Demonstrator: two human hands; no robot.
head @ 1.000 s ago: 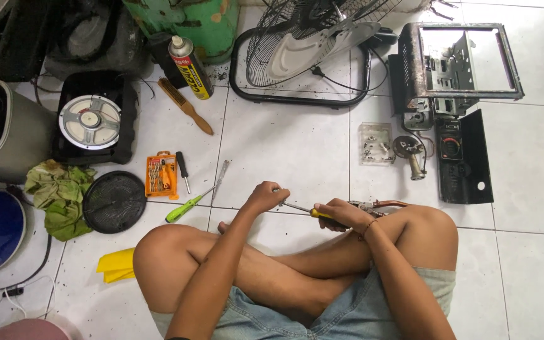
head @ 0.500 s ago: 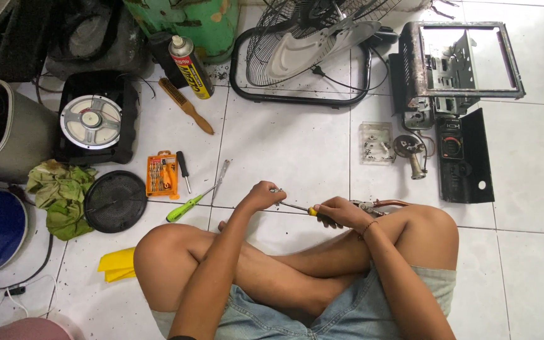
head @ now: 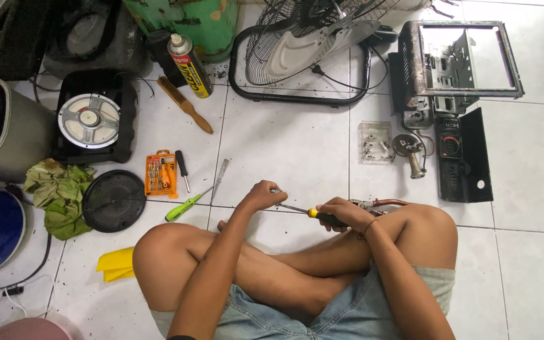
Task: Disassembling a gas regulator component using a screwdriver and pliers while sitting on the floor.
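The right hand (head: pixel 341 214) grips a yellow-collared screwdriver (head: pixel 303 209), its tip at nine o'clock pinched by the closed left hand (head: pixel 260 195), mid-driving, steady alignment needed.

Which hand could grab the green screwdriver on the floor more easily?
Probably the left hand. It sits nearer the green screwdriver lying on the tiles to its left, and only pinches the tip of the tool. The right hand is farther away and wrapped around the yellow and black screwdriver handle.
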